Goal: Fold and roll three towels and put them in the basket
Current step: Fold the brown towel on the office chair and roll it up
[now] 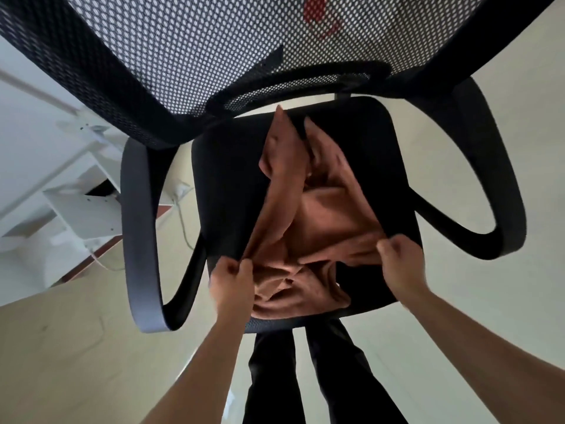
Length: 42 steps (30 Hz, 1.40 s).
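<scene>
A brown towel [321, 215] lies crumpled on the black seat [397, 166] of an office chair, stretching from the backrest side to the front edge. My left hand [230, 280] pinches a fold of the towel at its near left. My right hand [400, 258] grips the towel's near right edge. The cloth is pulled taut between both hands. No basket is in view, and I cannot tell whether the brown pile is one towel or more.
The chair's mesh backrest [214, 41] fills the top of the view, with curved armrests on the left [140, 228] and right [501, 185]. White shelving [70, 191] stands at the left. Pale floor [76, 347] surrounds the chair; my dark trouser legs [305, 377] are below.
</scene>
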Each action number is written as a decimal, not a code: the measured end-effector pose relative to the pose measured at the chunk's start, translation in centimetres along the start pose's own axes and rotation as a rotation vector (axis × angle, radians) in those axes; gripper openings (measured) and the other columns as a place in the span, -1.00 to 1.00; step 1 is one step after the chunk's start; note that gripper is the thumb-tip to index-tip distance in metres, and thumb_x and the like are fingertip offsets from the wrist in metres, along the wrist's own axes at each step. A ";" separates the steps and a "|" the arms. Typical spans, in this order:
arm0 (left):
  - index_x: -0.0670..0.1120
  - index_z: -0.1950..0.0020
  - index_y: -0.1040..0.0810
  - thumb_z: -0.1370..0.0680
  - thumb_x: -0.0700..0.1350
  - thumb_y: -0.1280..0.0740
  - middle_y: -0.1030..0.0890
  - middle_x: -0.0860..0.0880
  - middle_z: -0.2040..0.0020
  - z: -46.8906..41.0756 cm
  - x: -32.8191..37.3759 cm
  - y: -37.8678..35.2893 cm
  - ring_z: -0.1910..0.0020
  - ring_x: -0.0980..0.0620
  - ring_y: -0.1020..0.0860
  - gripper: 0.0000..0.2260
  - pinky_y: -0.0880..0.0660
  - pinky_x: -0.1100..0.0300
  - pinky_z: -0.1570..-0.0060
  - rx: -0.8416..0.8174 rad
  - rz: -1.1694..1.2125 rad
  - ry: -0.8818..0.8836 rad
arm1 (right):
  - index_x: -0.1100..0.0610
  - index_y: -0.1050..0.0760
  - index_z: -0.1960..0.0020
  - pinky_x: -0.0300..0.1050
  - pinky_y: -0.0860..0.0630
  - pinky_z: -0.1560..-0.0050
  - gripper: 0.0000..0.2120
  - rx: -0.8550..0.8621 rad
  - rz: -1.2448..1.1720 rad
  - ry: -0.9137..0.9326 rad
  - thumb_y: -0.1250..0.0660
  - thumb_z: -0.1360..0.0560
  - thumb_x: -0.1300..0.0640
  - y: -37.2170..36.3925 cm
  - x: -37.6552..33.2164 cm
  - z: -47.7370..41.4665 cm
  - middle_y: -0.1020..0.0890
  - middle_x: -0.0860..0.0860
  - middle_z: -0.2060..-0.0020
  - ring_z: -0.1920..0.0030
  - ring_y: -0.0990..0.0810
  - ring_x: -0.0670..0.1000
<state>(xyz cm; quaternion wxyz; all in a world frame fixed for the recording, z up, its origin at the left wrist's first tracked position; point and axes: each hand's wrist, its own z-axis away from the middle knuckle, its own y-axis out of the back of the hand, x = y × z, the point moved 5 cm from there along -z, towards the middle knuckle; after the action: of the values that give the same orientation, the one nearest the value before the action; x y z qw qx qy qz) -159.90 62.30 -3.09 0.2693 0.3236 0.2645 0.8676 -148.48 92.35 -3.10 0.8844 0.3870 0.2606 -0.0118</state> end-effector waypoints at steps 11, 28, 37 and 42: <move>-0.08 -0.25 -0.45 -0.39 0.15 -0.42 -0.54 -0.10 -0.10 -4.1 6.2 -2.7 -0.10 -0.14 -0.50 -0.48 -0.39 0.09 0.01 -0.013 -0.208 -0.254 | 0.05 -0.47 -0.20 -0.03 -0.45 -0.02 -0.56 -0.052 0.027 -0.081 -0.37 -0.44 -0.19 -1.6 -1.8 -4.8 -0.59 -0.03 0.08 -0.02 -0.57 0.08; -0.05 -0.10 -0.49 -0.34 0.17 -0.39 -0.58 -0.05 0.06 -3.1 0.5 0.1 -0.04 -0.16 -0.56 -0.56 -0.40 0.11 0.10 -0.063 -0.417 -0.080 | 0.02 -0.51 -0.17 -0.07 -0.41 -0.01 -0.68 -0.133 0.311 -0.056 -0.39 -0.46 -0.04 0.9 1.7 -3.1 -0.66 -0.03 0.01 -0.09 -0.59 0.12; -0.06 0.36 -0.50 -0.33 -0.12 -0.51 -0.54 -0.06 0.36 -11.7 9.0 -1.9 0.29 -0.08 -0.54 -0.80 -0.50 0.06 0.23 -0.075 0.151 -0.001 | 0.27 -0.55 0.02 -0.13 -0.36 0.29 -0.59 -0.042 0.111 0.025 -0.41 -0.45 -0.10 -2.1 -7.3 -11.8 -0.61 0.14 0.15 0.02 -0.61 0.20; -0.02 0.31 -0.54 -0.26 -0.13 -0.43 -0.60 -0.09 0.24 -13.8 10.5 0.9 0.25 -0.06 -0.55 -0.91 -0.55 0.02 0.19 0.007 0.271 -0.039 | 0.13 -0.53 0.15 -0.15 -0.35 0.20 -0.74 0.116 0.071 0.137 -0.35 -0.50 -0.07 1.3 -11.2 -14.6 -0.56 0.03 0.24 0.14 -0.58 0.10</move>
<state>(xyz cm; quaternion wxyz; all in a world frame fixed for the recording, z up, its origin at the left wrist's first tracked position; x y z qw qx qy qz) -176.65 64.46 -7.13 0.1538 0.3742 0.2159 0.8887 -164.48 101.34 -5.23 0.8404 0.4467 0.3053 0.0310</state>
